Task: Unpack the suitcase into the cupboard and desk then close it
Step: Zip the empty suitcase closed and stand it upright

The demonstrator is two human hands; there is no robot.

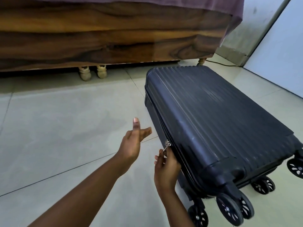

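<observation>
Partly hidden, right hand (pixel 165 167) pinches zip pull (pixel 166 145); suitcase (pixel 218 118) closed.

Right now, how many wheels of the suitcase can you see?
4 wheel units on the suitcase, all at its near end: one at the bottom, one large beside it, one behind, one at the right edge. Each looks doubled; parts may be hidden.

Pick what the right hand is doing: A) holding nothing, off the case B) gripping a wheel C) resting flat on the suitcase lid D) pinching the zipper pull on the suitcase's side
D: the right hand has its fingertips closed on the metal zipper pull along the side seam of the closed suitcase; the left hand hangs open beside it.
</observation>
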